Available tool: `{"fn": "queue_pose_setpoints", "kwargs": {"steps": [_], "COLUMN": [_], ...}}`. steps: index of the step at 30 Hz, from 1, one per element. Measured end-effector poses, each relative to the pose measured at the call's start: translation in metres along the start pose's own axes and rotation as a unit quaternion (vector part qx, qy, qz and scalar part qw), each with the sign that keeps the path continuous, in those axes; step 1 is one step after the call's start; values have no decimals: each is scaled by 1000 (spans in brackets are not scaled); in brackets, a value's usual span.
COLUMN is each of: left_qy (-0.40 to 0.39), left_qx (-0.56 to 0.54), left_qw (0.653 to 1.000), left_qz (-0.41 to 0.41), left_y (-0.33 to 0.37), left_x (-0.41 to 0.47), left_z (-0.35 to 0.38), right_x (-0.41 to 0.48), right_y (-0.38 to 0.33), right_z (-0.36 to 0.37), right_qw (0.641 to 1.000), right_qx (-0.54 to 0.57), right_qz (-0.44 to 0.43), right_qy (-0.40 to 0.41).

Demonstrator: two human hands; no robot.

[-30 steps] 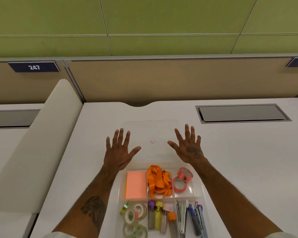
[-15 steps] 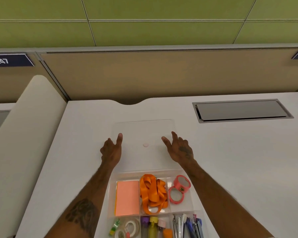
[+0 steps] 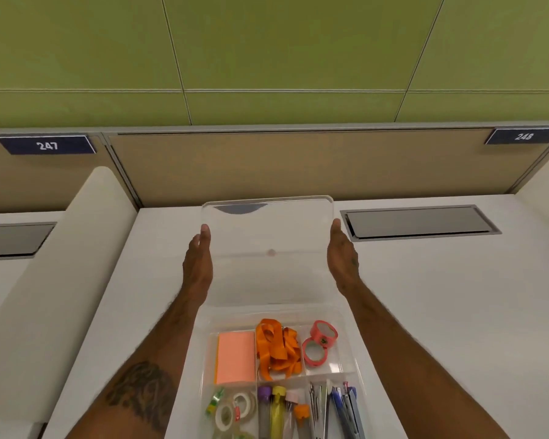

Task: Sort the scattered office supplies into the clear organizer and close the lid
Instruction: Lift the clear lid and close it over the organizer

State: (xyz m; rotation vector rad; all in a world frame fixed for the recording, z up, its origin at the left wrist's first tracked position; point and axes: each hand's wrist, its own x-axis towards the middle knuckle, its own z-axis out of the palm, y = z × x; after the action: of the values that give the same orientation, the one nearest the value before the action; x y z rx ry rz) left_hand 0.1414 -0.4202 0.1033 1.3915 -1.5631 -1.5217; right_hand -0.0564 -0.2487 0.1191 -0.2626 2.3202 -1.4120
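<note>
The clear organizer (image 3: 346, 315) sits on the white desk near me, its compartments showing. Inside lie a pink sticky-note pad (image 3: 235, 356), an orange lanyard (image 3: 278, 346), red tape rolls (image 3: 319, 342), clear tape rolls (image 3: 232, 410), small tubes (image 3: 278, 410), and a stapler with pens (image 3: 333, 410). The clear lid (image 3: 268, 236) is raised and tilted above the desk just behind the organizer. My left hand (image 3: 198, 258) holds its left edge and my right hand (image 3: 343, 255) holds its right edge.
A grey cable hatch (image 3: 419, 221) is set into the desk at the right. A tan partition (image 3: 298, 166) with number plates 247 and 248 closes the back. White rounded dividers (image 3: 76, 248) flank the desk on both sides.
The lid lay flat on the desk with my hands at its sides. Both hands have now taken its side edges and lifted its far end up.
</note>
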Motion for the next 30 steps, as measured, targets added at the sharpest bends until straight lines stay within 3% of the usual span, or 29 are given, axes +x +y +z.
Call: {"fn": "queue_pose_setpoints", "kwargs": {"steps": [3, 8, 15, 21, 26, 30], "left_qy": [-2, 0, -74, -191, -135, -60], "left_qx": [-116, -273, -341, -300, -294, -154], "left_qw": [993, 960, 934, 925, 935, 983], "left_qz": [-17, -60, -76, -131, -147, -82], "left_y": [22, 40, 31, 8, -26, -56], "left_x": [-18, -50, -99, -138, -162, -184], "left_z": [-18, -51, -69, -78, -76, -63], "right_x": [-20, -43, -75, -103, -114, -132], "right_y": [-21, -30, -10, 31, 68, 99], "right_z": [-25, -64, -92, -115, -125, -113], "right_qw": [988, 933, 895, 863, 903, 965], "right_qx": [154, 354, 418, 439, 332, 169], "right_qz": [27, 44, 57, 113, 130, 30], "right_qy": [-9, -50, -144, -224, -240, -196]}}
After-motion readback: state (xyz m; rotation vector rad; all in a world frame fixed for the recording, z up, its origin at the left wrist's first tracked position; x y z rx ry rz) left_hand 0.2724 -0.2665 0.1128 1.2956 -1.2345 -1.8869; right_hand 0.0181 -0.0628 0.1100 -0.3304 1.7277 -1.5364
